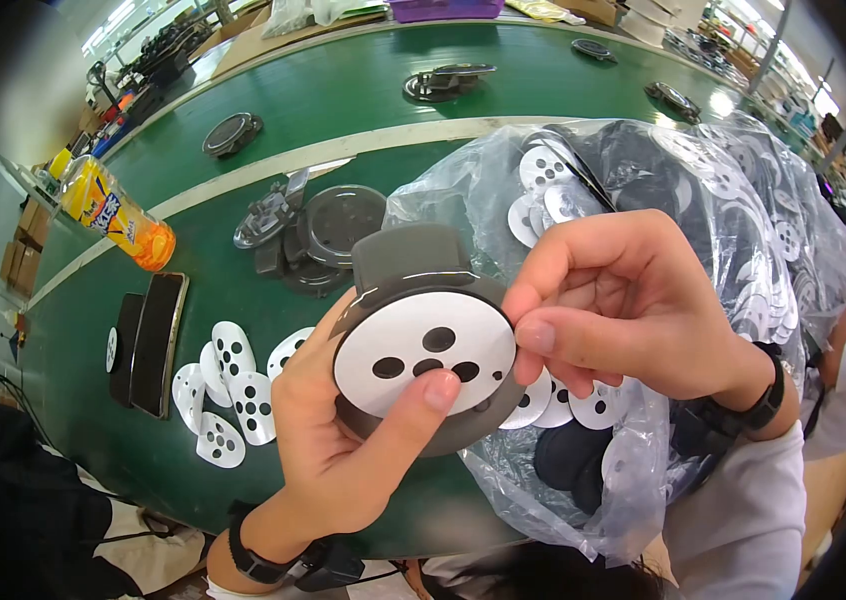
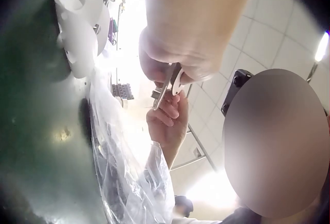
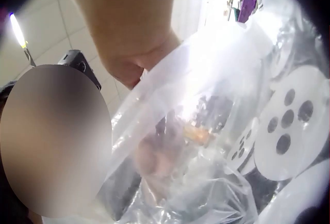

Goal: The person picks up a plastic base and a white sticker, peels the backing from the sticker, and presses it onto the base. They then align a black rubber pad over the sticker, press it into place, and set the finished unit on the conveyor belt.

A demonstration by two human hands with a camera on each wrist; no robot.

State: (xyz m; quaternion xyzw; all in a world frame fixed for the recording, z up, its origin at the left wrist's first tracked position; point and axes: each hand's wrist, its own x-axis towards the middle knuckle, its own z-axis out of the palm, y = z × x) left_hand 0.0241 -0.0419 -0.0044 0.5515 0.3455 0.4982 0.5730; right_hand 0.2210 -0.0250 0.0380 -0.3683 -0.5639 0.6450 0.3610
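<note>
My left hand (image 1: pixel 343 430) grips a dark grey round plastic housing (image 1: pixel 411 258) by its left side, its face tilted up. Over that face lies a white round pad (image 1: pixel 383 345) with several dark holes, and the left thumb presses on its lower part. At the pad's right edge my right hand (image 1: pixel 633 310) pinches the rim between thumb and forefinger, its other fingers curled below. In the left wrist view the housing (image 2: pixel 164 87) appears edge-on between both hands. Plastic film covers much of the right wrist view.
A clear plastic bag (image 1: pixel 443 190) of white and black pads spreads on the right. Loose white pads (image 1: pixel 251 405), two phones (image 1: pixel 159 345) and an orange drink bottle (image 1: pixel 108 215) are on the left. More dark housings (image 1: pixel 343 222) lie behind; others sit on the green belt (image 1: pixel 333 90).
</note>
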